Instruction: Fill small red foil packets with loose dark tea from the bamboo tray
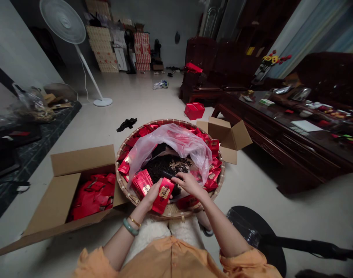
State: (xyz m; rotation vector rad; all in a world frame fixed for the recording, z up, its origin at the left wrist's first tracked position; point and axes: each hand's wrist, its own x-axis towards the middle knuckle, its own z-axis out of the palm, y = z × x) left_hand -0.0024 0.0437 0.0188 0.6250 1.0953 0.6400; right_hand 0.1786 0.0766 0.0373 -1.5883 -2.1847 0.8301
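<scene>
My left hand [154,196] grips a red foil tea packet [163,196] with a gold label and dark lettering, held tilted at the basket's near side. Close to the packet's top, my right hand [188,183] is closed round a dark elongated tool [168,176], perhaps a small scoop; its far end blends with the leaves. Dark loose tea leaves [156,166] lie in an open clear plastic bag [176,133]. That bag rests in a round woven bamboo basket [222,175]. More red packets [142,182] stand beside my left hand and ring the bag.
On the left sits an open cardboard box [53,208] of red packets [93,197]. Another open box [231,135] and a red carton [194,111] are beyond the basket. A dark wooden table [263,123] runs along the right. A black round stand base [254,231] is near my right elbow.
</scene>
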